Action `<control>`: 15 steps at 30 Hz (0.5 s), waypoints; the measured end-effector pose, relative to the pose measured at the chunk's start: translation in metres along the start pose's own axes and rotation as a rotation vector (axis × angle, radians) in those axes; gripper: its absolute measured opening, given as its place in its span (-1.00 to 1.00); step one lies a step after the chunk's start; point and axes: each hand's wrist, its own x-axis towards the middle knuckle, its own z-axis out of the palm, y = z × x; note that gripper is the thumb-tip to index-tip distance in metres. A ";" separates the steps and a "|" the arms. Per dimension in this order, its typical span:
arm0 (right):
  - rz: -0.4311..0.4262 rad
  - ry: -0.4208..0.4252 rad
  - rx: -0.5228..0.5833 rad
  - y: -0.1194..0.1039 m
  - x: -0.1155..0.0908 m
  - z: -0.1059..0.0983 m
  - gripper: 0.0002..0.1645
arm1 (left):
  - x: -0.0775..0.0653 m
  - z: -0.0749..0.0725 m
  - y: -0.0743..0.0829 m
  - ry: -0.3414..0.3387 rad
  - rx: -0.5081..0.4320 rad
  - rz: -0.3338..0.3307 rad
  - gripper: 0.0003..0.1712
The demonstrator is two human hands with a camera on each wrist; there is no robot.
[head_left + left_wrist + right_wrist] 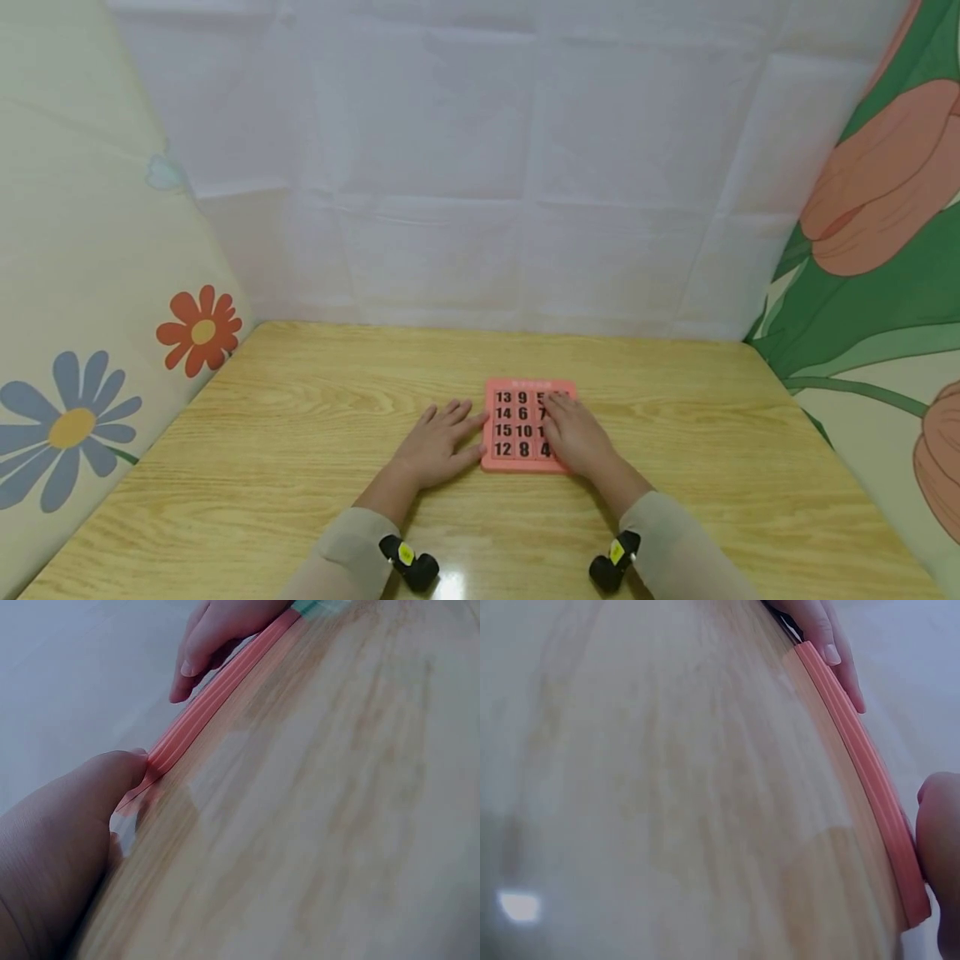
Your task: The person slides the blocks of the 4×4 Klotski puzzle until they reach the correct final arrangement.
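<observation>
A pink number slide puzzle lies flat on the table, with black numbers on its square tiles. Beside its left edge rests my left hand, fingers spread, thumb and forefinger tips at the frame. My right hand lies over the right part of the puzzle, its fingertips on the tiles, and hides several numbers there. In the left wrist view my left thumb touches the corner of the pink frame. The right wrist view shows the frame's near side with both hands close by.
The wood-grain table surrounds the puzzle. A white cloth hangs behind it, and flower-printed cloths stand at the left and right. Small black cameras are strapped to both wrists.
</observation>
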 end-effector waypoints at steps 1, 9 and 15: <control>0.003 0.001 0.004 0.000 -0.001 0.000 -0.40 | 0.000 0.000 0.000 0.005 -0.001 0.002 -0.29; 0.037 0.034 0.049 0.007 -0.012 -0.002 -0.41 | 0.001 -0.001 0.001 -0.014 0.009 -0.011 -0.30; 0.012 0.072 0.056 0.015 -0.019 -0.001 -0.44 | 0.001 0.000 0.001 -0.016 0.009 -0.015 -0.30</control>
